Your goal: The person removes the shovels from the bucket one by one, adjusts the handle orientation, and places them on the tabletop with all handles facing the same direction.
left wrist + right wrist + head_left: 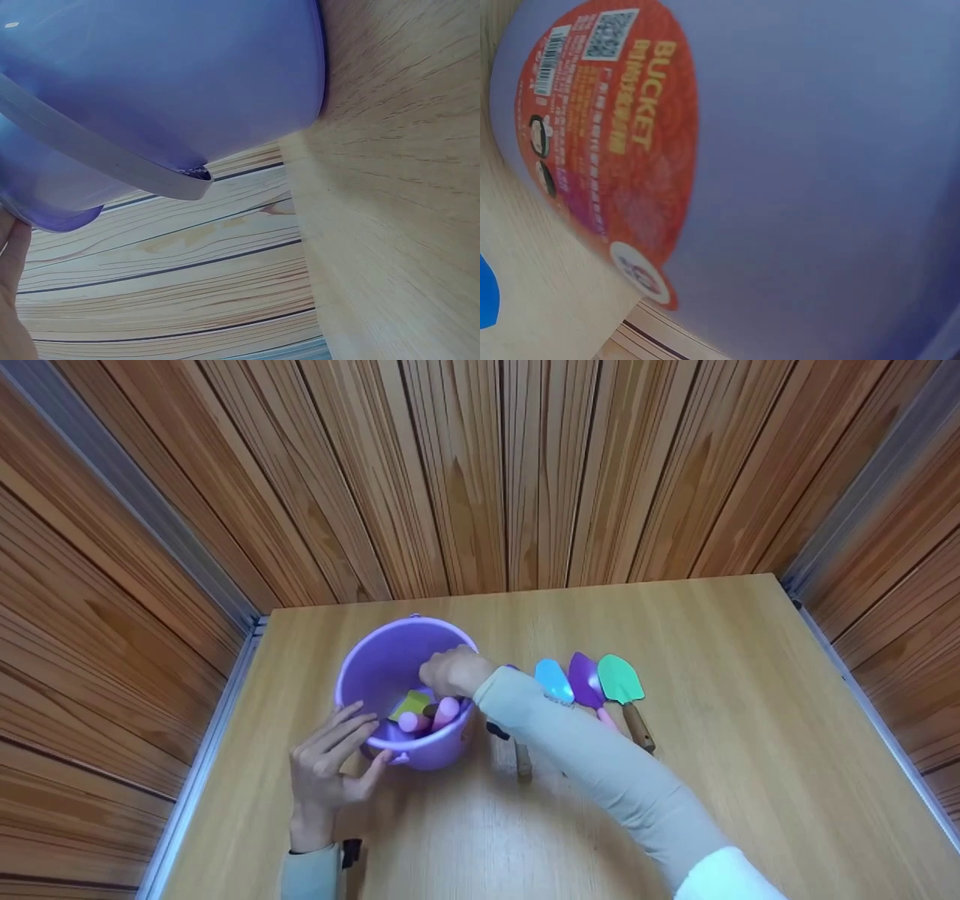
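Note:
A purple bucket [435, 754] stands at the left of the table. My left hand [326, 761] grips its near-left rim, with the fingers over the edge and the thumb against the front. My right hand [454, 671] reaches over the right rim into the bucket; its fingertips, and anything in them, are hidden. Inside lie a yellow-green piece [409, 703] and pink handle ends [446, 711]. The left wrist view shows the bucket's side and its pale carrying handle [97, 150]. An orange label [630, 135] fills part of the right wrist view.
Right of the bucket lie toy trowels with a blue blade [553, 681], a purple blade [582, 676] and a green blade [620, 679]. A brown handle [523, 761] shows below my right forearm, which covers part of the row. Wood-panelled walls [480, 472] enclose the table.

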A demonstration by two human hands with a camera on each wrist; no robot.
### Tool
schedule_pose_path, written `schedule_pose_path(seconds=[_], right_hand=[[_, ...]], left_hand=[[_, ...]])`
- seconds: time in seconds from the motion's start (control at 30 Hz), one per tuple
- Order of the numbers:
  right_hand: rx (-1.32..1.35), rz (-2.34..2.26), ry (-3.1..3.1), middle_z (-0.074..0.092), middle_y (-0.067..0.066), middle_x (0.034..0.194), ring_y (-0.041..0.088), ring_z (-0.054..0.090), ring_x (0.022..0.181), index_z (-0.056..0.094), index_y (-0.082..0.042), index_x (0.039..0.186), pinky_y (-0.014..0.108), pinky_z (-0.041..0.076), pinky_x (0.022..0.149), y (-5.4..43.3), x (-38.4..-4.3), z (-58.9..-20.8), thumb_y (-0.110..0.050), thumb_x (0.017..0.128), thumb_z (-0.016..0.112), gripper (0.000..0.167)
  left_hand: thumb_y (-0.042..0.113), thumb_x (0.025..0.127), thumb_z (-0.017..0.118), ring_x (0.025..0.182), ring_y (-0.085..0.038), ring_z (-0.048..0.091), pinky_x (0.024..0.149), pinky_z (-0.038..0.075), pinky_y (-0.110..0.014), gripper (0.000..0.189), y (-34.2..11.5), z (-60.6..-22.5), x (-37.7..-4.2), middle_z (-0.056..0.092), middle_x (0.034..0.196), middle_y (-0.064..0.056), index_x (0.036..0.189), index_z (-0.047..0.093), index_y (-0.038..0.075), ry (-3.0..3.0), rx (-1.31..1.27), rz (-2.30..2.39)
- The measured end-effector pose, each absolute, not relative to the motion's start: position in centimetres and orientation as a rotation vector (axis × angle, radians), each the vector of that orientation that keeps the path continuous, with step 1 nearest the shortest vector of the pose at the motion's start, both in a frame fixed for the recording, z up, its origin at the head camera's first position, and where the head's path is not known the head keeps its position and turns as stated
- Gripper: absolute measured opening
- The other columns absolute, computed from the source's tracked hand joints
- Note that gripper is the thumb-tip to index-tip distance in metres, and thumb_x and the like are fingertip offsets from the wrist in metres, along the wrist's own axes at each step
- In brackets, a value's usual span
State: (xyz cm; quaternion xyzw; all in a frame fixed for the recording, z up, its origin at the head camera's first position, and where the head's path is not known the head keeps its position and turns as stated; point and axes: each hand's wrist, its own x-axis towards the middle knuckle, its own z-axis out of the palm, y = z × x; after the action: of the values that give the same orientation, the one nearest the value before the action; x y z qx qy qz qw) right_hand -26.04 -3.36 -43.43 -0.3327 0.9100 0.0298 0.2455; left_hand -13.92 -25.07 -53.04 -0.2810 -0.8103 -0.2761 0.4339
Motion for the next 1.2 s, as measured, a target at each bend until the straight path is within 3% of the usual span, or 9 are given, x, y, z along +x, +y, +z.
schedule_pose_path(seconds=[0.1, 0.23, 0.37, 0.6, 0.77, 0.97, 1.2], right_hand=[[-0.849, 0.033, 2.400, 0.056, 0.004, 0.086, 0.020, 0.053, 0.080, 0.062, -0.011, 0.093, 0.032, 0.048, 0.072, -3.5, -26.3, -43.0, -0.012, 0.105, 0.059, 0.012], [-0.785, -0.073, 2.298, 0.057, 0.004, 0.086, 0.019, 0.056, 0.079, 0.064, -0.010, 0.098, 0.028, 0.045, 0.067, -3.6, -26.8, -42.7, -0.028, 0.110, 0.056, 0.023], [-0.774, -0.134, 2.273, 0.060, 0.002, 0.085, 0.017, 0.058, 0.077, 0.069, -0.009, 0.108, 0.026, 0.048, 0.065, -3.8, -26.9, -42.8, -0.039, 0.106, 0.064, 0.031], [-0.641, -0.302, 2.270, 0.066, 0.003, 0.095, 0.017, 0.064, 0.081, 0.068, -0.011, 0.117, 0.026, 0.056, 0.068, -4.0, -26.7, -42.8, -0.031, 0.097, 0.080, 0.031], [-0.597, -0.331, 2.322, 0.066, 0.005, 0.098, 0.019, 0.064, 0.083, 0.066, -0.010, 0.113, 0.027, 0.057, 0.069, -4.1, -26.6, -42.4, -0.022, 0.096, 0.078, 0.024], [-0.639, -0.317, 2.470, 0.065, 0.007, 0.095, 0.021, 0.060, 0.081, 0.070, -0.007, 0.104, 0.029, 0.052, 0.067, -4.3, -26.4, -41.8, -0.020, 0.093, 0.077, 0.018], [-0.600, -0.322, 2.460, 0.068, 0.011, 0.116, 0.023, 0.061, 0.096, 0.069, -0.004, 0.122, 0.028, 0.056, 0.074, -4.5, -26.1, -40.9, -0.005, 0.099, 0.070, 0.023]], left_hand=[[0.055, 0.094, 0.073, 0.104, -0.033, 0.081, 0.107, 0.055, -0.034, 0.047, -25.0, -53.0, -13.9, 0.084, 0.108, -0.007, 0.108, 0.086, 0.012, -2.027, -0.692, -0.699], [0.055, 0.094, 0.074, 0.104, -0.033, 0.081, 0.108, 0.054, -0.033, 0.047, -25.0, -53.0, -13.8, 0.083, 0.108, -0.007, 0.108, 0.086, 0.011, -2.041, -0.691, -0.707], [0.055, 0.093, 0.074, 0.104, -0.034, 0.081, 0.108, 0.053, -0.031, 0.049, -25.2, -53.0, -13.8, 0.083, 0.108, -0.007, 0.107, 0.086, 0.009, -2.051, -0.684, -0.710], [0.055, 0.093, 0.074, 0.106, -0.033, 0.080, 0.106, 0.056, -0.036, 0.048, -25.1, -53.0, -13.8, 0.083, 0.109, -0.008, 0.110, 0.085, 0.012, -2.058, -0.684, -0.714], [0.055, 0.094, 0.074, 0.105, -0.033, 0.080, 0.103, 0.058, -0.039, 0.047, -24.9, -53.0, -13.9, 0.083, 0.108, -0.007, 0.108, 0.086, 0.011, -2.041, -0.691, -0.705], [0.054, 0.095, 0.073, 0.102, -0.034, 0.081, 0.107, 0.056, -0.034, 0.047, -25.0, -53.0, -13.8, 0.084, 0.107, -0.007, 0.107, 0.086, 0.010, -2.006, -0.701, -0.674], [0.054, 0.095, 0.073, 0.105, -0.033, 0.080, 0.106, 0.056, -0.037, 0.048, -24.9, -52.9, -13.9, 0.083, 0.108, -0.008, 0.109, 0.085, 0.011, -2.022, -0.713, -0.679]])
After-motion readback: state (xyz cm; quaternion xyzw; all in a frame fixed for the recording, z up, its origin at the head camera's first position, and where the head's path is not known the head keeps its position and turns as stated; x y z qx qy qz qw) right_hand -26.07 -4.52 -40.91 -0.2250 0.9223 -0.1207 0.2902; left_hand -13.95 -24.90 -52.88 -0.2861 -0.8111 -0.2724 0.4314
